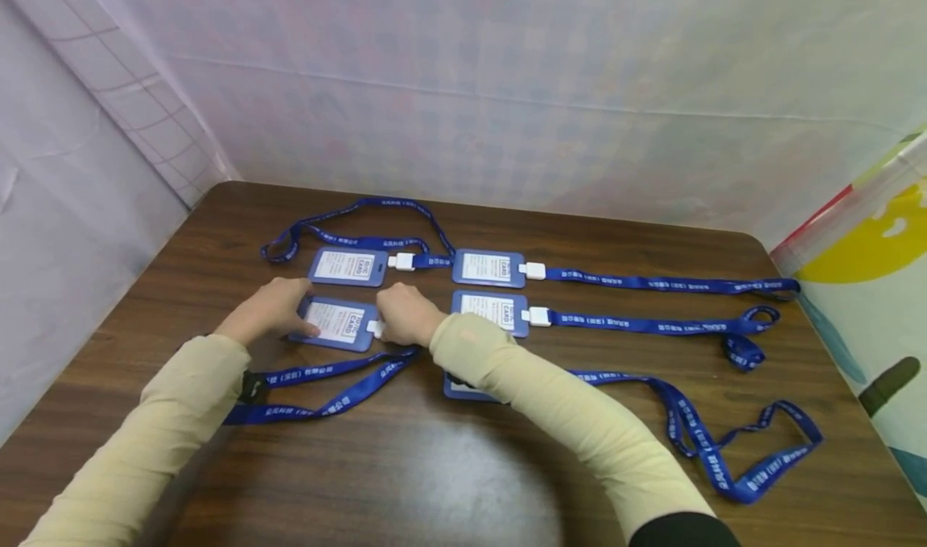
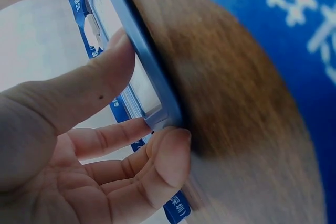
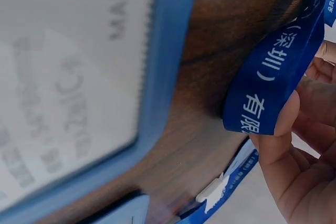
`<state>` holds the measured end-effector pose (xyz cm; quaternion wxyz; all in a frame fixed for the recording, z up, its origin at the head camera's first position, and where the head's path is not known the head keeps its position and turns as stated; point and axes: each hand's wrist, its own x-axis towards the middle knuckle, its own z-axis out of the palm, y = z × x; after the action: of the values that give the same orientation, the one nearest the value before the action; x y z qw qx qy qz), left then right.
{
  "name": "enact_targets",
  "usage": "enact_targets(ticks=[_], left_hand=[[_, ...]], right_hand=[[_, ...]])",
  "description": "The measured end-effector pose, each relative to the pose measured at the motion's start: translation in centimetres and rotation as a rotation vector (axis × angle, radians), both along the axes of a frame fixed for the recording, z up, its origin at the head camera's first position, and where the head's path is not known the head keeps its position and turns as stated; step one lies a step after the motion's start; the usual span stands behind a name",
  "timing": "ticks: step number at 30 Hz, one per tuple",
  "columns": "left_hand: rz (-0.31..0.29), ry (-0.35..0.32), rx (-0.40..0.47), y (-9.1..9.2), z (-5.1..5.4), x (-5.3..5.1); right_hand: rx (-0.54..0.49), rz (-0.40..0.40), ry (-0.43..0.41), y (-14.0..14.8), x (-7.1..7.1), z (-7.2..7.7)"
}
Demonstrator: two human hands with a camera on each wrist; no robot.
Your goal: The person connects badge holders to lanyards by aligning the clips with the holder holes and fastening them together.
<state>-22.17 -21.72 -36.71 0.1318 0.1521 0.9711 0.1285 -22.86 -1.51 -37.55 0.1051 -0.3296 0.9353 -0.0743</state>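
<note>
In the head view a blue badge holder (image 1: 335, 324) with a white printed card lies at the left of the table between both hands. My left hand (image 1: 269, 312) grips its left end. The left wrist view has the thumb on the holder's rim (image 2: 149, 69) and the fingertips at its edge. My right hand (image 1: 407, 315) is at the holder's white clip (image 1: 376, 328), which it partly covers. In the right wrist view its fingers hold the blue lanyard strap (image 3: 278, 72). That strap loops toward me (image 1: 340, 402), partly behind the left sleeve.
Another badge holder (image 1: 348, 267) lies just behind. To the right are an upper holder (image 1: 488, 268), a middle one (image 1: 488, 306) and a lower one (image 1: 463, 389) partly hidden by the right forearm. Their lanyards (image 1: 652, 282) stretch right across the brown table (image 1: 405, 483). A curtain (image 1: 507, 88) hangs behind.
</note>
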Motion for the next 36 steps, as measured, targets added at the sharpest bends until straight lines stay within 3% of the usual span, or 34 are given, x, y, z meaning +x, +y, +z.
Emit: enact_targets(ticks=[14, 21, 28, 32, 36], left_hand=[[0.019, -0.032, -0.018, 0.1, 0.2, 0.0], [0.008, -0.069, -0.037, 0.1, 0.7, -0.5], [0.04, -0.11, -0.072, 0.5, 1.0, -0.9], [0.038, -0.101, -0.075, 0.6, 1.2, -0.9], [0.03, -0.049, -0.048, 0.5, 1.2, -0.8]], right_hand=[[-0.002, -0.018, -0.011, -0.1, 0.1, 0.4], [-0.016, -0.038, -0.03, 0.0, 0.2, 0.4], [-0.049, -0.041, -0.021, 0.3, 0.4, 0.2], [-0.093, -0.038, 0.003, 0.7, 0.2, 0.4], [-0.146, -0.053, 0.02, 1.1, -0.1, 0.7]])
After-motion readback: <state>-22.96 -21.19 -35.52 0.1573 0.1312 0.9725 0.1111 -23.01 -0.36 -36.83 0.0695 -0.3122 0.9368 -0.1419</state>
